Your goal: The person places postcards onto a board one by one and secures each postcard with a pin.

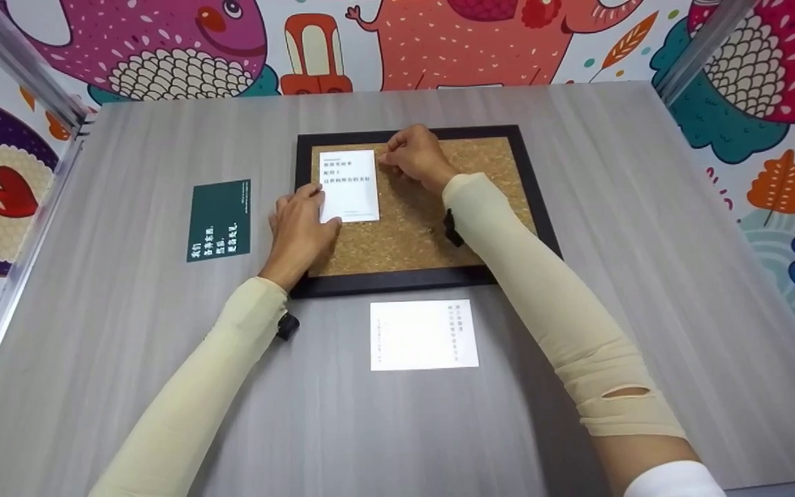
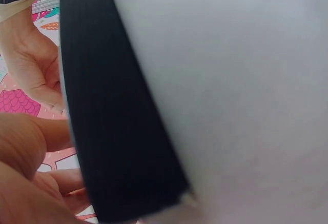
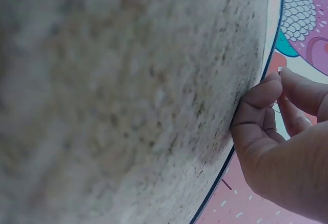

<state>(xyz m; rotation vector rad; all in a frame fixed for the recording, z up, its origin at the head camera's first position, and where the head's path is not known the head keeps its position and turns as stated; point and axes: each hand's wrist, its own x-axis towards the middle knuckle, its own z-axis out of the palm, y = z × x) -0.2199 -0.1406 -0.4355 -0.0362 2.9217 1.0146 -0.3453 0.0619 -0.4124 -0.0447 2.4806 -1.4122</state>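
- White rectangular paper card with dark print: on the far left part of the black-framed cork board.
- Left hand: fingers and thumb moderately apart, touching the card's left and near edges.
- Right hand: fingertips narrow, pinching a tiny pale piece, too small to identify, beside the card's far right corner.
- On the grey wood-grain table, 2 more: dark green printed card, left of the board; white landscape card, at its near side.

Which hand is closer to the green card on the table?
Left. The left hand is just right of the green card; the right hand is farther right, past the white card on the cork board.
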